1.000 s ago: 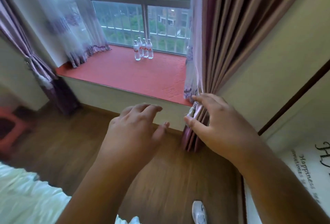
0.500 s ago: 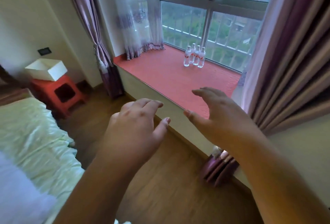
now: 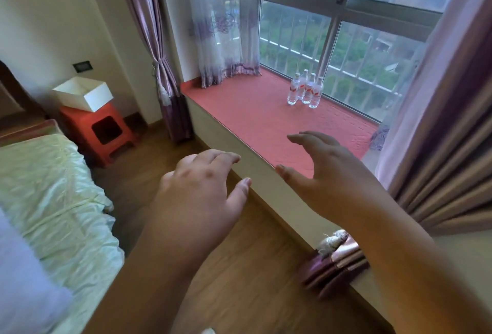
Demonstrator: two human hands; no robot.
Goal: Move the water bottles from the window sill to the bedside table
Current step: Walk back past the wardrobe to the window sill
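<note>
Several clear water bottles with red-and-white labels stand upright in a tight cluster on the red window sill, close to the glass. My left hand hovers over the floor in front of the sill's edge, fingers relaxed and holding nothing. My right hand is raised above the sill's near edge with fingers spread, also holding nothing. Both hands are well short of the bottles. A red bedside table stands at the left by the bed, with an open white box on top.
A bed with pale green bedding fills the lower left. Purple curtains hang tied at the sill's left end and bunched at the right. A sheer curtain covers the window's left part. Wooden floor runs between bed and sill.
My right hand has let go of the right curtain and lifted over the sill. The view has swung left, bringing the bed and the bedside table into sight.
</note>
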